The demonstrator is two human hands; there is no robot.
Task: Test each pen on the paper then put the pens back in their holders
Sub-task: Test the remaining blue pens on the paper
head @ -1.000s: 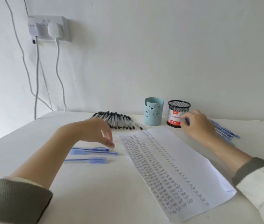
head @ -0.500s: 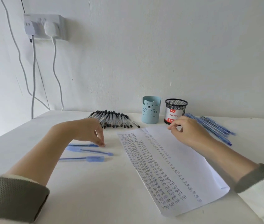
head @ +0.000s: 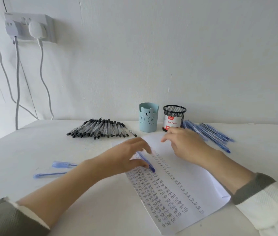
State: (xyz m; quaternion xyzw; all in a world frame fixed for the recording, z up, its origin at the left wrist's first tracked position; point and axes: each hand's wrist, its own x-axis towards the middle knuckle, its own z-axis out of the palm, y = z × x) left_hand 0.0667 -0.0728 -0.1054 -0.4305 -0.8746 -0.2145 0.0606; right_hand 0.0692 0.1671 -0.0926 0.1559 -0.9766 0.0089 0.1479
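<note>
Passable across bare tabletop by left edge; blocked along far edge by black pens, bear holder, mesh holder, blue pens.

Teal bear-print cup — black mesh holder, blue pens.

From here the left hand is blurred and its fingertips are smeared. They cover the upper end of the blue pen it pinches. The right hand is soft at the fingertips too. It hides the foot of the mesh holder and the near ends of the heaped blue pens behind it. Both hands cover the top of the paper, and I cannot read its farthest rows of writing. The left forearm hides one end of each loose pen on the bench. I cannot see into the mesh holder or the bear holder. Both sleeves run off the bottom edge.
</note>
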